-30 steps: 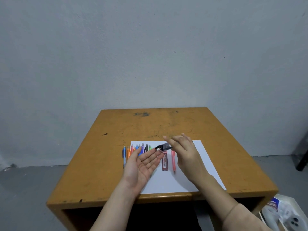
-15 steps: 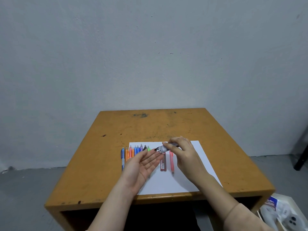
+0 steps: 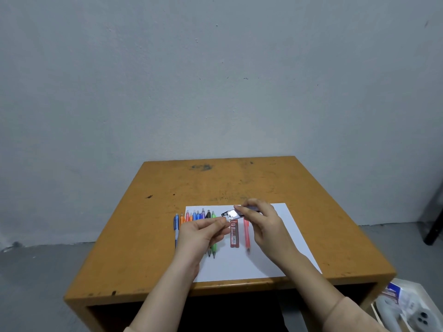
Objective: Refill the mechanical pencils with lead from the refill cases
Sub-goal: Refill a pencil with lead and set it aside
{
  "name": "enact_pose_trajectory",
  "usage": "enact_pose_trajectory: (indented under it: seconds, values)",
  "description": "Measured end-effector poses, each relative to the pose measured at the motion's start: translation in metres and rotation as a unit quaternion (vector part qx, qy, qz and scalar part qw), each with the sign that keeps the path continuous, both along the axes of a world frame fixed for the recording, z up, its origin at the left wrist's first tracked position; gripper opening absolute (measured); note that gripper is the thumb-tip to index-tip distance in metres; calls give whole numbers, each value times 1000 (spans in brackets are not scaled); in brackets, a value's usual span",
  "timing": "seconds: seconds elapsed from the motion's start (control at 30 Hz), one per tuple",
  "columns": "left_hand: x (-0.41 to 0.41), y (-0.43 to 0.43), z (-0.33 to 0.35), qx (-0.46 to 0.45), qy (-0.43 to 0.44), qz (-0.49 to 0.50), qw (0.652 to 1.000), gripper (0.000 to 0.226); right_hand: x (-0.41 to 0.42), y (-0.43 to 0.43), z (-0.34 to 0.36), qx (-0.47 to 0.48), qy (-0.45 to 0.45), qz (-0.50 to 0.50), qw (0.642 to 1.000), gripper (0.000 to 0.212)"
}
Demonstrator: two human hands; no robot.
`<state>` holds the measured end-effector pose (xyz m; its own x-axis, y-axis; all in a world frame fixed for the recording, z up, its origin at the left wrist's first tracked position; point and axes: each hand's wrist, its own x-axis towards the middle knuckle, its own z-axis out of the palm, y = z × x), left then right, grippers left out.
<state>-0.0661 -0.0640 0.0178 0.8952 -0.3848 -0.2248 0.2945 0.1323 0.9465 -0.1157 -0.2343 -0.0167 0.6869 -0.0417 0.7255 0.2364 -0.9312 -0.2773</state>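
Grey wall (image 3: pixel 215 92) and grey floor (image 3: pixel 36 283) surround a worn orange-brown counter (image 3: pixel 215 183), seen from the head camera looking down. A white paper sheet (image 3: pixel 239 267) lies toward the counter's near edge, probably as a plain backdrop so thin leads stay easy to spot. Along the sheet's left side a row of coloured mechanical pencils (image 3: pixel 195 215) lies side by side, tips toward the near edge, seemingly waiting their turn. Nearer the sheet's middle lie a red refill case (image 3: pixel 234 233) and, just beside it, one orange pencil (image 3: pixel 246 233), set apart from the row.

Above these, the right hand (image 3: pixel 266 226) has its grip clamped on a clear refill case (image 3: pixel 233 213), tilted with its dark cap end toward the left hand (image 3: pixel 203 233), apparently to tip lead out. The left hand's grip is curled, thumb against fingertips; whether a lead is pinched there is too fine to tell.

A box (image 3: pixel 407 305) of oddments sits on the floor beyond the counter's near right corner.
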Motion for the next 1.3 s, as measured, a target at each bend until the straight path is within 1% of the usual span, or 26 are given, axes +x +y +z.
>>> enact_pose_trajectory:
  seconds: [0.1, 0.33, 0.5, 0.63, 0.73, 0.8, 0.87, 1.07, 1.3]
  values:
    - [0, -2, 1, 13, -20, 11, 1000, 7, 0, 1, 1, 4, -4, 4, 1000, 38]
    - [1, 2, 1, 21, -34, 31, 999, 2, -4, 2, 4, 15, 10, -2, 1000, 41]
    - [3, 8, 2, 25, -47, 39, 998, 3, -5, 1, 5, 40, 11, -3, 999, 45]
    - [4, 11, -2, 55, -104, 24, 993, 15, -5, 2, 2, 54, 17, -1, 998, 47]
    - [5, 11, -5, 108, -183, 23, 977, 19, -5, 3, 2, 58, 22, -2, 998, 49]
    - [4, 9, -6, 156, -240, 35, 957, 17, -5, 3, 2, 60, 26, -1, 998, 46]
    - [2, 8, -5, 182, -278, 46, 942, 14, -5, 2, 1, 66, 32, -3, 997, 41]
    - [2, 5, -7, 208, -333, 54, 918, 11, -5, 0, 0, 64, 36, -1, 997, 36]
    - [6, 5, -8, 220, -355, 56, 907, 15, -5, -1, -1, 67, 43, -2, 997, 38]
